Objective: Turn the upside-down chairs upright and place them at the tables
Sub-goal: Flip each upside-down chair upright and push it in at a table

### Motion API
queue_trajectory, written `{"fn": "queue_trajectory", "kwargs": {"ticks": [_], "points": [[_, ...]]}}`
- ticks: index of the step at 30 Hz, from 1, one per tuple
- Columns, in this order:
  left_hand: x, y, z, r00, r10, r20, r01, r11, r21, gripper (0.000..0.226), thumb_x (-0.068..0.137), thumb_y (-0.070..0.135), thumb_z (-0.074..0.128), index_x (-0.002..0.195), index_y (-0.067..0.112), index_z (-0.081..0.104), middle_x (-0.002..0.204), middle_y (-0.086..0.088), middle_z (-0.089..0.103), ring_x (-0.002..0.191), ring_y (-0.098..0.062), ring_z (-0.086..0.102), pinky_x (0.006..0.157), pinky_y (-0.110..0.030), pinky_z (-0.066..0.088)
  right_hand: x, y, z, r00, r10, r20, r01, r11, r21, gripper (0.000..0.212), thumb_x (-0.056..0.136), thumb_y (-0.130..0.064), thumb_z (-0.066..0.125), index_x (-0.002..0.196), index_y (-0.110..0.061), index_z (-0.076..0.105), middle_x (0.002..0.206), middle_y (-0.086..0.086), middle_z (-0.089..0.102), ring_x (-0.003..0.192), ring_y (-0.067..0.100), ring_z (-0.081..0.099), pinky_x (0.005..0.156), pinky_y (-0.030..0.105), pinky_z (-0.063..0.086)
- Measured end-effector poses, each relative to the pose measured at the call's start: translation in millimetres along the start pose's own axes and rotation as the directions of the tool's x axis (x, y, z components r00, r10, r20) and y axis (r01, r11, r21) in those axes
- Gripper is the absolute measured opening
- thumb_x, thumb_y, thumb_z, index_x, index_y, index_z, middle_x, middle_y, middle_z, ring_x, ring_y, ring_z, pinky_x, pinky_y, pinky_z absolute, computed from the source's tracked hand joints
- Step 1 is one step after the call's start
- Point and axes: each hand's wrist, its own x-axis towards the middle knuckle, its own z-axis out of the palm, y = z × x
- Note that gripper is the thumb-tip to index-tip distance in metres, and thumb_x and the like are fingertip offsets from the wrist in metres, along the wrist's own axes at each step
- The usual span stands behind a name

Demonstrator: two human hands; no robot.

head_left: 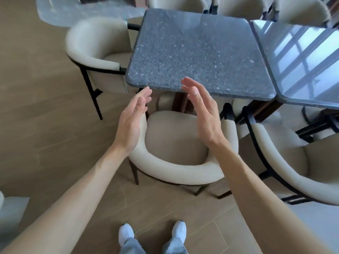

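1. Cream upholstery covers the curved-back armchair with dark metal legs (174, 153), which stands upright on the tan wood-plank floor (45, 134), its seat front tucked under the speckled dark grey stone table (198, 52).
2. Left hand (131, 121) and right hand (203, 110) hover above the armrests, palms facing, fingers straight and released, grasping nothing.
3. Matching cream armchairs stand upright at the table's left side (95, 52) and at the right (293, 162), beside a glossy second table (302, 57).
4. No writing or labels are legible.
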Motion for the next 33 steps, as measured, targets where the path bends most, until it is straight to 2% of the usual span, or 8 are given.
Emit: {"fn": "queue_trajectory", "kwargs": {"ticks": [3, 8, 12, 16, 20, 23, 29, 33], "points": [[-11, 31, -27, 0.991, 0.074, -0.108, -0.085, 0.991, -0.099, 0.047, 0.102, 0.042, 0.032, 0.143, 0.023, 0.047, 0.146, 0.0, 0.055, 0.135, -0.013, 0.052, 0.117, -0.046, 0.037, 4, -49, 19, 0.991, -0.129, -0.038, 0.131, 0.988, 0.081, 0.052, 0.101, -0.038, 0.04, 0.139, -0.007, 0.055, 0.141, 0.004, 0.06, 0.131, 0.015, 0.057, 0.111, 0.035, 0.044], [-9, 74, -97, 0.966, 0.164, -0.199, -0.184, 0.979, -0.087, 0.054, 0.104, 0.038, 0.031, 0.149, 0.011, 0.044, 0.145, 0.003, 0.056, 0.134, -0.012, 0.054, 0.117, -0.045, 0.038, 14, -101, 84, 0.974, -0.201, -0.107, 0.215, 0.967, 0.136, 0.047, 0.103, -0.034, 0.04, 0.138, -0.007, 0.056, 0.137, 0.005, 0.064, 0.128, 0.018, 0.06, 0.112, 0.051, 0.043], [-4, 93, -163, 0.944, 0.25, -0.217, -0.258, 0.966, -0.008, 0.059, 0.101, 0.048, 0.038, 0.149, 0.014, 0.046, 0.146, 0.002, 0.056, 0.134, -0.01, 0.053, 0.117, -0.045, 0.038, 20, -108, 140, 0.963, -0.227, -0.145, 0.249, 0.955, 0.163, 0.044, 0.104, -0.031, 0.04, 0.136, -0.008, 0.058, 0.134, 0.005, 0.066, 0.125, 0.019, 0.062, 0.11, 0.052, 0.044], [-1, 105, -229, 0.942, 0.257, -0.217, -0.258, 0.966, 0.025, 0.051, 0.104, 0.038, 0.035, 0.149, 0.016, 0.046, 0.147, 0.0, 0.056, 0.132, -0.01, 0.055, 0.116, -0.045, 0.039, 25, -106, 203, 0.969, -0.179, -0.169, 0.209, 0.96, 0.186, 0.039, 0.106, -0.026, 0.041, 0.134, -0.008, 0.06, 0.132, 0.007, 0.067, 0.124, 0.02, 0.063, 0.108, 0.054, 0.046], [16, 104, -284, 0.941, 0.258, -0.22, -0.262, 0.965, 0.01, 0.051, 0.103, 0.043, 0.039, 0.147, 0.018, 0.047, 0.147, -0.002, 0.056, 0.131, -0.011, 0.057, 0.115, -0.045, 0.04, 38, -100, 261, 0.981, -0.115, -0.157, 0.14, 0.976, 0.165, 0.04, 0.1, -0.035, 0.049, 0.13, -0.012, 0.063, 0.128, 0.001, 0.069, 0.123, 0.016, 0.063, 0.109, 0.051, 0.046], [34, 93, -314, 0.941, 0.255, -0.221, -0.266, 0.964, -0.019, 0.06, 0.098, 0.051, 0.045, 0.149, 0.019, 0.046, 0.147, 0.001, 0.056, 0.133, -0.012, 0.055, 0.116, -0.046, 0.039, 56, -90, 294, 0.985, -0.083, -0.152, 0.102, 0.987, 0.124, 0.043, 0.097, -0.039, 0.051, 0.129, -0.014, 0.065, 0.125, -0.004, 0.071, 0.121, 0.014, 0.064, 0.11, 0.052, 0.045], [100, 61, -379, 0.948, 0.224, -0.226, -0.24, 0.97, -0.043, 0.058, 0.098, 0.051, 0.045, 0.149, 0.022, 0.046, 0.147, 0.005, 0.056, 0.134, -0.012, 0.054, 0.116, -0.046, 0.039, 136, -70, 355, 0.982, -0.062, -0.177, 0.086, 0.988, 0.128, 0.046, 0.092, -0.047, 0.053, 0.126, -0.019, 0.066, 0.124, -0.003, 0.071, 0.119, 0.016, 0.065, 0.108, 0.052, 0.046], [173, 45, -439, 0.947, 0.205, -0.247, -0.215, 0.977, -0.013, 0.06, 0.098, 0.05, 0.045, 0.15, 0.02, 0.046, 0.147, 0.004, 0.056, 0.133, -0.012, 0.055, 0.114, -0.045, 0.042, 218, -52, 412, 0.98, -0.049, -0.192, 0.085, 0.979, 0.183, 0.037, 0.096, -0.036, 0.052, 0.123, -0.016, 0.066, 0.124, 0.002, 0.071, 0.117, 0.018, 0.066, 0.107, 0.053, 0.047]]}}
